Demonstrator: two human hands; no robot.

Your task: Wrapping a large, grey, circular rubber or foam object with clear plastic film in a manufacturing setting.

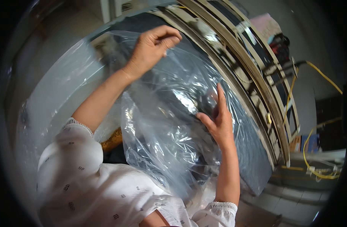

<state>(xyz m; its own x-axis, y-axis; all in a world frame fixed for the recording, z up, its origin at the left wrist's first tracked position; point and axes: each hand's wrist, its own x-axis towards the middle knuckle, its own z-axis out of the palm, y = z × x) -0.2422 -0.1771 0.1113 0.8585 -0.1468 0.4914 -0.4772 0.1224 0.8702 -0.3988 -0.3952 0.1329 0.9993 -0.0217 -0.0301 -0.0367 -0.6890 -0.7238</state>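
Observation:
A large sheet of clear plastic film (pixel 150 151) lies wrinkled and shiny in front of me, over a dark grey panel or cloth (pixel 258 178). Near the far edge of the film, my left hand (pixel 152 51) is raised with its fingers curled and the thumb against them. Whatever may be in that pinch is too small to make out. My right hand (pixel 221 123) is at the right part of the film, thumb and fingers apart, holding nothing. Whether its palm presses on the film or hovers just over it, I cannot tell.
Long pale rails of a frame (pixel 253 49) run along the far right side. A yellow hose or cable (pixel 325 77) hangs beyond them. More clear film covers a pale surface (pixel 63 87) at the left. A yellow-brown object (pixel 113 139) shows beside my left sleeve.

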